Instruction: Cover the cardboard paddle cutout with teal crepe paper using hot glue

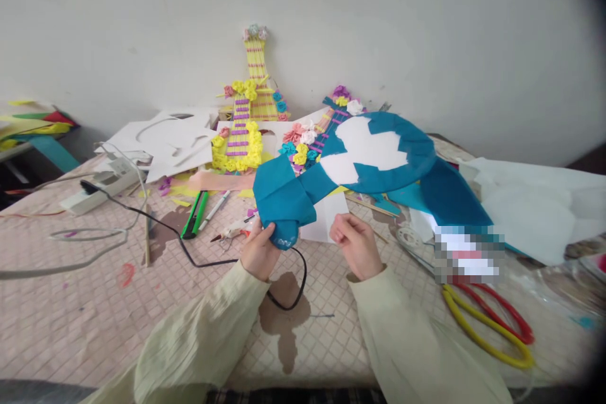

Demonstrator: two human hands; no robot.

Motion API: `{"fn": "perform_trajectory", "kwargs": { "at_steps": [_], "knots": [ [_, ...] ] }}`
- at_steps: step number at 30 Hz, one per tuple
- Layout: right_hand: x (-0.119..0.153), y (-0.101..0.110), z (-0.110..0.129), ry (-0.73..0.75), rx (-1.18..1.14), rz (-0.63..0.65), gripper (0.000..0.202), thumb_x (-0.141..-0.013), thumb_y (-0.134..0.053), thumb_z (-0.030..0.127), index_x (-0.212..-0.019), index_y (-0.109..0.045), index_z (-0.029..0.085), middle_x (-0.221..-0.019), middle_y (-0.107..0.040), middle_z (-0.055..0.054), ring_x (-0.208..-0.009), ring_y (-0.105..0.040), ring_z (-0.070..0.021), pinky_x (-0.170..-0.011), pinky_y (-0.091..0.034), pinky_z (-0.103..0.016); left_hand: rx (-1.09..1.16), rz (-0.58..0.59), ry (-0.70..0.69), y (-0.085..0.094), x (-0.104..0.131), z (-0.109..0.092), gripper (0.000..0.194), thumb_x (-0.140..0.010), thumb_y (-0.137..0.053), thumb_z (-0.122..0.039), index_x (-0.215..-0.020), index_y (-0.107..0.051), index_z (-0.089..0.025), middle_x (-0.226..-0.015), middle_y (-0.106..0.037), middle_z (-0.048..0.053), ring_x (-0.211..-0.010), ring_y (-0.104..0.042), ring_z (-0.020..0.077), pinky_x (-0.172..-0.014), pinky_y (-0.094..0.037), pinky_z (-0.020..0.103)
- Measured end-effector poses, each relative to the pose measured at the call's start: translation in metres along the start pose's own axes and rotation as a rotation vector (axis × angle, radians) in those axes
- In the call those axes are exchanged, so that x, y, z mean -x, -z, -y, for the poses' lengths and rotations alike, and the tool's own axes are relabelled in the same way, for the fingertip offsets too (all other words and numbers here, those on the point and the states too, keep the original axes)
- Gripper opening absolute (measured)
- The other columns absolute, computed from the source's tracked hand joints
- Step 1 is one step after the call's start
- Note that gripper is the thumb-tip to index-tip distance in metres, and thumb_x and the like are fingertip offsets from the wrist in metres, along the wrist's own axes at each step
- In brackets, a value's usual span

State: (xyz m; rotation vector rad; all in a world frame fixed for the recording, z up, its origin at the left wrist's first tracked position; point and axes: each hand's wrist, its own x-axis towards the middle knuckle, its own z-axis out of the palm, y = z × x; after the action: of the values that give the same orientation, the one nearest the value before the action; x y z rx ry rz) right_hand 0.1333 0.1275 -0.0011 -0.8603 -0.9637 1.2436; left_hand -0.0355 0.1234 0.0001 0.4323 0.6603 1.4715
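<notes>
A guitar-like cutout point(284, 192), partly covered in teal paper with white card showing on its round end, is held up over the table. My left hand point(260, 249) grips its narrow rounded end, thumb on top, where a shiny patch shows. To the right of that end, my right hand point(357, 243) is closed in a pinch, apart from the cutout; whatever its fingers hold is too small to make out. Below and behind my left hand lies a glue gun point(234, 230) with a black cord point(189, 252).
Decorated yellow instrument shapes point(243, 139) lean at the wall. A green cutter point(195, 214), a white pen point(215, 209) and a power strip point(101, 186) lie left. Scissors with red and yellow handles point(487, 334) lie right, near teal paper point(459, 196) and white sheets point(521, 202).
</notes>
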Motion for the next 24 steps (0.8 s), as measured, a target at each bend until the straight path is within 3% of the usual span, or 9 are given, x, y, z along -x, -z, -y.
{"fn": "perform_trajectory", "kwargs": {
  "at_steps": [6,15,24],
  "knots": [
    [-0.0036,0.0026,0.0012,-0.024,-0.109,0.032,0.034,-0.077,-0.055,0.044,-0.056,-0.052,0.017,-0.052,-0.043,0.003,-0.051,-0.039,-0.0097,-0.05,-0.027,-0.026,0.021,-0.007,-0.017,0.0005,-0.0013,-0.0018,0.032,-0.072,-0.059,-0.007,-0.099,-0.056,-0.023,-0.097,-0.065,0.002,-0.089,-0.06,0.0167,-0.082,-0.046,0.033],
    [-0.0066,0.0075,-0.0027,-0.021,-0.13,0.101,0.021,-0.073,-0.062,0.034,-0.061,-0.057,0.017,-0.058,-0.048,0.001,-0.057,-0.042,-0.0107,-0.055,-0.031,-0.027,0.048,-0.035,-0.016,-0.0022,-0.001,-0.0044,0.036,-0.075,-0.055,-0.006,-0.107,-0.055,-0.021,-0.1,-0.065,0.005,-0.087,-0.061,0.0154,-0.08,-0.047,0.03],
    [-0.0092,0.0094,-0.0058,-0.044,-0.111,0.048,0.022,-0.069,-0.065,0.033,-0.058,-0.054,0.018,-0.052,-0.046,0.004,-0.053,-0.04,-0.0092,-0.052,-0.03,-0.025,0.067,-0.059,-0.001,0.0071,-0.0051,-0.0012,0.037,-0.072,-0.06,-0.01,-0.107,-0.056,-0.021,-0.099,-0.065,0.004,-0.079,-0.062,0.0142,-0.073,-0.049,0.027]
  ]
}}
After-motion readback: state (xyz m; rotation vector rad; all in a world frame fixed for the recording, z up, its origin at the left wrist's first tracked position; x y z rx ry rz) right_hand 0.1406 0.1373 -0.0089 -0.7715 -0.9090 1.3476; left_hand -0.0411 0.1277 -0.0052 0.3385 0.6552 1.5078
